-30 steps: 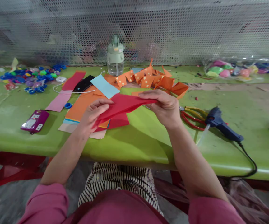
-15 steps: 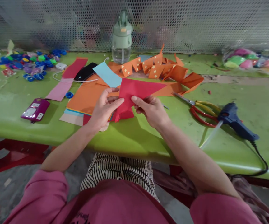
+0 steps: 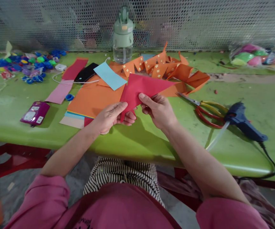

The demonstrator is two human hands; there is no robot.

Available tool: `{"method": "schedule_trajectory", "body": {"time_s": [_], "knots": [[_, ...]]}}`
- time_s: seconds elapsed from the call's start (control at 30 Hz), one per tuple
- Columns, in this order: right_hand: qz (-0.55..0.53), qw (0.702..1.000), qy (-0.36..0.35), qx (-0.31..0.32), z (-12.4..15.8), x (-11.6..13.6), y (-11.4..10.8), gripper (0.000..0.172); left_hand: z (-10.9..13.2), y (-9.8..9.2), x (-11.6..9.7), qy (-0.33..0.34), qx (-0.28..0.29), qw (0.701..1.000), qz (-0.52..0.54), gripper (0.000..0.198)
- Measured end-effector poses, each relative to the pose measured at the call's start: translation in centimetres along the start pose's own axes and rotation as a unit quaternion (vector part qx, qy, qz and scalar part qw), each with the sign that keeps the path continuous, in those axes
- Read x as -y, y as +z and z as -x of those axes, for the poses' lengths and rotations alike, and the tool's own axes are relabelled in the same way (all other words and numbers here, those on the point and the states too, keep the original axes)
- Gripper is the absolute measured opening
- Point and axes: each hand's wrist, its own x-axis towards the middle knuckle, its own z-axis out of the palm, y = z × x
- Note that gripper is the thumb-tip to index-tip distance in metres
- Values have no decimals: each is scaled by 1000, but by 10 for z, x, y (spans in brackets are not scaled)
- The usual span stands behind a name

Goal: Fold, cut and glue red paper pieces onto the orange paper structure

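Observation:
A red paper (image 3: 140, 88), folded into a triangle, is held up over the green table (image 3: 151, 133) by both hands. My left hand (image 3: 111, 117) pinches its lower point, thumb on top and fingers curled beneath. My right hand (image 3: 158, 109) grips the right edge of the fold, thumb pressed on the paper. Below the hands lies a stack of orange sheets (image 3: 93, 98) with a light blue slip (image 3: 110, 76) on it.
Red-and-yellow scissors (image 3: 205, 109) and a blue glue gun (image 3: 243, 122) with its cord lie to the right. An orange paper bunting (image 3: 166, 68) and a green water bottle (image 3: 123, 36) stand behind. Left: a purple case (image 3: 35, 113), a phone (image 3: 86, 73), pink strips (image 3: 61, 91), bottle caps (image 3: 30, 65).
The red paper went from a loosely held sheet to a flat folded triangle. My left hand slid down to its lower point; my right hand shifted to the fold's right edge.

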Motion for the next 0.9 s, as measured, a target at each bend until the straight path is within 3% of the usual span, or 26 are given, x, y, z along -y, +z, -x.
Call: {"method": "schedule_trajectory", "body": {"time_s": [0.2,0.4,0.63,0.9], "knots": [[8,1000,-18,4,1,-3,3,47,-2,1,2,8,5,1000,-12,34],[15,999,-13,35,7,-8,12,47,-4,4,9,30,0,999,-43,41],[-91,992,-51,-73,-1,6,-2,46,-4,5,16,38,-44,996,-63,45],[-106,985,-83,-106,-4,13,-12,37,-4,4,22,33,-43,995,-85,42]]}}
